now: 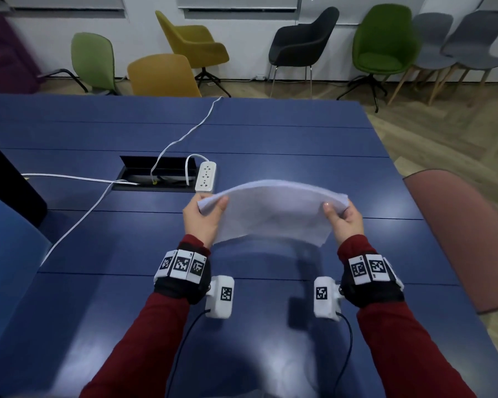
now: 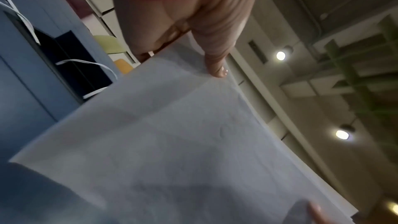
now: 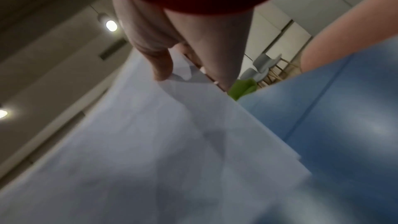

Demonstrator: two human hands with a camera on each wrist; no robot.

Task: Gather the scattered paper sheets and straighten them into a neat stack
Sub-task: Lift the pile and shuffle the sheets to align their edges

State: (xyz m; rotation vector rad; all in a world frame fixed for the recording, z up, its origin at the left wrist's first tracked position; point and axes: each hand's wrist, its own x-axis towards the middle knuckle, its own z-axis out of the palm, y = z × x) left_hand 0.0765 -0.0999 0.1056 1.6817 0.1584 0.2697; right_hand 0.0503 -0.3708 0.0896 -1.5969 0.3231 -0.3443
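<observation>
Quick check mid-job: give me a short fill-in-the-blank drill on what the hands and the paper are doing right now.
1. The paper sheets are held by ____ hands.
2. The sheets are held above the ____ table.
3. The left hand and the right hand grip ____ ends of the sheets.
4. The white power strip lies beside the open cable ____ in the table.

Missing words: both; blue; opposite; hatch
</observation>
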